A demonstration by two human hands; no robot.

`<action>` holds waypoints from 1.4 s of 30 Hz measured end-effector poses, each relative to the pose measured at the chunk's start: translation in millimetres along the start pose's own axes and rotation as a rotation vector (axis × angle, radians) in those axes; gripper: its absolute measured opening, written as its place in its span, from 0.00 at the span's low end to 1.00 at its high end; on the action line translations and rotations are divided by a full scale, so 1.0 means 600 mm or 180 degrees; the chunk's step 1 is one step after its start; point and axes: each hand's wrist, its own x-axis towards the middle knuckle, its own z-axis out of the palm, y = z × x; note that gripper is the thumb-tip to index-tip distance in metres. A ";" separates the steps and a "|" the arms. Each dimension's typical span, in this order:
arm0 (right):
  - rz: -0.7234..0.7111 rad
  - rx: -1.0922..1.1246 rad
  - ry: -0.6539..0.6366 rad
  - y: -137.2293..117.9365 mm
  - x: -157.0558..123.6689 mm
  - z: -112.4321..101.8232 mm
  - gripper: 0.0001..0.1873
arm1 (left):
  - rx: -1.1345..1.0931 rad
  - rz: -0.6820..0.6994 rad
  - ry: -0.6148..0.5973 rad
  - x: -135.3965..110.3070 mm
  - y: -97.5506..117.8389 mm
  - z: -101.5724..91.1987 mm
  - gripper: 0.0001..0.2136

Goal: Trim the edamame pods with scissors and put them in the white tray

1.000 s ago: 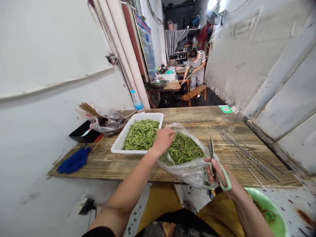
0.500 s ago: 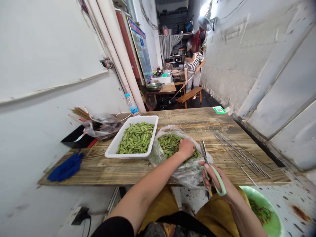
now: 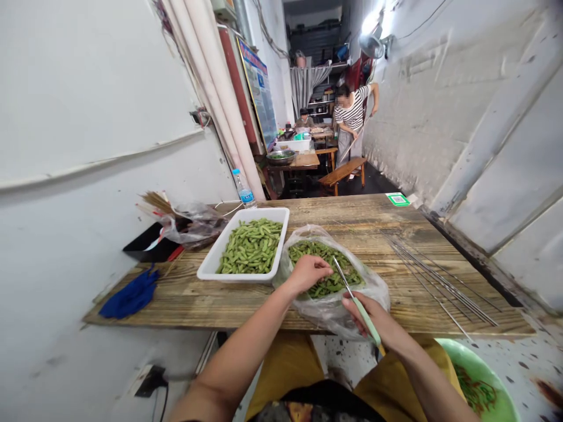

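Note:
A clear plastic bag [image 3: 373, 290] of green edamame pods [image 3: 323, 258] lies on the near edge of a wooden table [image 3: 373, 223]. My left hand [image 3: 308, 273] hovers over the pods with fingers pinched together; what they hold is too small to make out. My right hand [image 3: 373, 319] grips green-handled scissors [image 3: 352, 296], blades pointing toward my left fingertips. Left of the bag stands a white tray [image 3: 211, 264] filled with more pods.
Metal skewers [image 3: 435, 275] lie on the table's right side. A blue cloth [image 3: 129, 293], a black tray and a bag of wooden sticks [image 3: 185, 223] sit at left, a water bottle [image 3: 244, 189] behind. A green basin [image 3: 492, 387] is below right. A person stands far back.
My left hand went from the white tray into the bag, then drew back toward me. The scissors swung in to point at my left fingers.

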 end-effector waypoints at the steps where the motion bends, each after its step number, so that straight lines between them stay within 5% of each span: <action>1: -0.0056 -0.0098 -0.0003 -0.003 0.003 0.002 0.21 | -0.0094 -0.0034 0.0023 -0.002 0.000 -0.001 0.06; 14: 0.0021 -0.0333 -0.0236 -0.020 0.016 0.017 0.19 | -0.0558 -0.0444 -0.0177 -0.008 -0.017 -0.016 0.05; 18: 0.0124 -0.0110 -0.0281 -0.010 0.021 0.016 0.22 | -0.1276 -0.0859 -0.0147 -0.010 -0.009 -0.019 0.09; 26: -0.0080 0.0209 -0.0359 -0.016 0.006 0.017 0.24 | -0.2664 -0.0874 0.0382 -0.018 0.005 -0.001 0.09; 37: 0.0161 0.0357 -0.0254 -0.013 0.006 0.026 0.25 | -0.2612 -0.0776 0.0539 -0.035 0.006 0.028 0.11; 42: 0.0342 0.0553 -0.0233 0.002 0.012 0.024 0.25 | -0.2030 -0.0326 0.0966 -0.040 -0.009 -0.007 0.11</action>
